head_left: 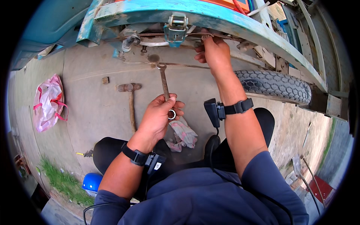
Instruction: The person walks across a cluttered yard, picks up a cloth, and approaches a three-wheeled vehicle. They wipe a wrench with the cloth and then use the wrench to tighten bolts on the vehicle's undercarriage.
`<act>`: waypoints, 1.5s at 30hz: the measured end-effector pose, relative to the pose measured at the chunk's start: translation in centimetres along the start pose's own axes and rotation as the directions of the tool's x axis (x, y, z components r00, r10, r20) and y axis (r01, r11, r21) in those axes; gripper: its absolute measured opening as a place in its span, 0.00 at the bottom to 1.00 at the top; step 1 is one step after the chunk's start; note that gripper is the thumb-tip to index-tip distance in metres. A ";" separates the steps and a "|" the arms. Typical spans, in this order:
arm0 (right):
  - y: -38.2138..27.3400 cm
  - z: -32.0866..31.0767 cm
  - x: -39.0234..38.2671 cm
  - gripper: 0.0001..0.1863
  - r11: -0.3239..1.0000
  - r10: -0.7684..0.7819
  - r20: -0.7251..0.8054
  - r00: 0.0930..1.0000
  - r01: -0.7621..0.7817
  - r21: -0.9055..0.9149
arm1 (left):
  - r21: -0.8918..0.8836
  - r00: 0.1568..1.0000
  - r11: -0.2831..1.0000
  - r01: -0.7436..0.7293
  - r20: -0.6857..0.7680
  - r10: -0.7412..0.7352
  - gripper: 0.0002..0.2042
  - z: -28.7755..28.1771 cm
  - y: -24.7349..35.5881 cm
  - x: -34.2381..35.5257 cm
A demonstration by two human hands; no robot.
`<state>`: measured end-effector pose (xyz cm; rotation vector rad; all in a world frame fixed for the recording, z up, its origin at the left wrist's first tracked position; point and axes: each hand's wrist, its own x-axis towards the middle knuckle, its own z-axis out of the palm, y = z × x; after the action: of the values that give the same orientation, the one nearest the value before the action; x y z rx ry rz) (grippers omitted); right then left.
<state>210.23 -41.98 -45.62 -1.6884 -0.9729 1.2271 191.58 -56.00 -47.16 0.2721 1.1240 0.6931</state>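
1. Head view: left of two head-worn fisheyes, upright, wide, edges bowed.
2. Looks steeply down from above the torso (187, 195), facing out past the knees (108, 152).
3. Close to left hand (159, 112) and right hand (217, 54); floor (88, 112) farther below, turquoise beam (210, 14) across the top.

Person wears a dark navy-blue short-sleeved shirt (180, 200), plain fabric, soft creases across the front. Left sleeve (108, 200) and right sleeve (264, 178) same navy, both short. Black trousers (105, 152), smooth, plain dark cloth at both knees. Black shoe (212, 145), rounded toe, partly hidden. Left-wrist strap (129, 152): black band, dark buckle, carries a boxy black module (151, 160) with a small white label (158, 165); print too small to read. Right-wrist strap (243, 105): black too, rounded buckle, plus an angular black unit (212, 112). Thin black cable (217, 131) leaves that unit, runs down toward the shirt. Another black lead (101, 205) curves across the left sleeve.
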 end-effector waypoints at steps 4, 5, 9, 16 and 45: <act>0.8 -0.3 0.9 0.26 0.997 0.033 0.019 0.999 -0.035 0.069 | -0.008 1.000 1.000 -0.010 0.005 0.010 0.11 0.1 0.0 0.0; 0.7 -0.5 1.0 0.26 0.998 0.031 0.015 0.999 -0.031 0.055 | -0.010 1.000 1.000 -0.009 0.004 0.009 0.11 0.2 0.0 0.0; -0.2 -0.3 0.2 0.28 0.999 -0.049 0.010 0.999 0.049 -0.017 | -0.010 1.000 1.000 -0.006 -0.005 0.006 0.11 0.1 0.1 0.0; -0.6 -0.1 -0.3 0.28 0.982 -0.127 -0.013 0.992 0.123 -0.145 | -0.096 0.990 0.994 -0.047 -0.136 0.034 0.10 0.3 0.0 -0.7; 1.4 -0.4 1.4 0.23 0.958 0.186 0.068 0.980 -0.196 0.207 | -0.229 0.982 0.963 -0.142 -0.155 0.108 0.10 1.2 0.9 -1.7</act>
<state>211.12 -41.25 -47.31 -1.6169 -0.6885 1.4500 191.86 -56.20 -44.95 0.0898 1.1516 0.9641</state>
